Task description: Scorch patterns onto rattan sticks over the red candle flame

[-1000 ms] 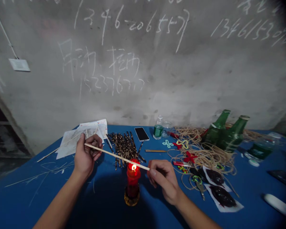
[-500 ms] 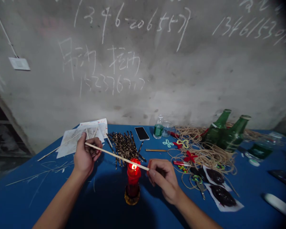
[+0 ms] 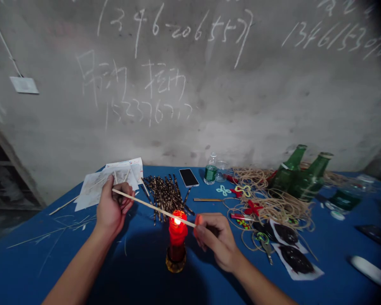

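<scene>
Right hand [image 3: 216, 239]: thumb and index pinch the stick [image 3: 146, 204] at its right end, other fingers curled under. Left hand [image 3: 112, 207]: thumb up, fingers curled, left end of the stick lying between them; grip force there, can't tell.

Stick is pale, thin, bare, spanning hand to hand above the middle of the table [image 3: 130, 275], left end higher. It crosses right at the flame of the red candle [image 3: 178, 237]; contact with the wax, can't tell. Candle is upright in an amber base [image 3: 175, 263], toward the table's near side.

Handling, my read: very light, fairly stiff, dry, low slip. Slim enough to snap or scorch where the heat hits. Best hold is the two ends, fingertips clear of the flame; right pinch is the closer one, so watch it.

Farther out: pile of dark-banded sticks [image 3: 165, 190] just behind the candle, phone [image 3: 189, 178] beyond toward the far edge, pencil [image 3: 207, 200] right of the pile. Papers [image 3: 90, 192] at the far left corner. Tangled cord [image 3: 282, 207] and two green bottles [image 3: 305, 173] along the far edge, right side.
</scene>
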A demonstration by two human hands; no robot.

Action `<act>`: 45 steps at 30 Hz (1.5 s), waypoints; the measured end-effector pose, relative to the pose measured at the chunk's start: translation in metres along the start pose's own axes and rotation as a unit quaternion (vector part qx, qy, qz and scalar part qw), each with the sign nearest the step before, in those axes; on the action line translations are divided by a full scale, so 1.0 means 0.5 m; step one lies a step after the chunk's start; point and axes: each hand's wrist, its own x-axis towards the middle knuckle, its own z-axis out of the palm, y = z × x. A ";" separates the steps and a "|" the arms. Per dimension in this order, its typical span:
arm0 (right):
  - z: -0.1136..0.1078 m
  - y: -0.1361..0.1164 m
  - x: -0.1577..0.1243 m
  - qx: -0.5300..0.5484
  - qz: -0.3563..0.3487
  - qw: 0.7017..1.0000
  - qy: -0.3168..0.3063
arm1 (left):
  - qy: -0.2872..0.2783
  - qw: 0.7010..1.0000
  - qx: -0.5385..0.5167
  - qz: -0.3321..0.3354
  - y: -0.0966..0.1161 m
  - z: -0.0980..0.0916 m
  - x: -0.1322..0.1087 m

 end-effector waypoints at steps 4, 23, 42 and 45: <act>-0.001 -0.007 0.001 0.004 -0.018 1.000 -0.018 | 0.012 1.000 -0.007 -0.005 0.002 0.000 0.001; 0.001 0.006 -0.003 -0.050 -0.010 0.999 -0.003 | -0.013 1.000 0.001 0.008 0.010 -0.005 -0.003; 0.007 0.006 0.001 -0.081 -0.012 0.997 -0.015 | 0.012 0.999 0.027 -0.024 -0.004 -0.020 0.008; 0.007 0.006 0.001 -0.078 -0.008 0.997 -0.013 | 0.007 0.999 0.029 -0.027 -0.004 -0.019 0.008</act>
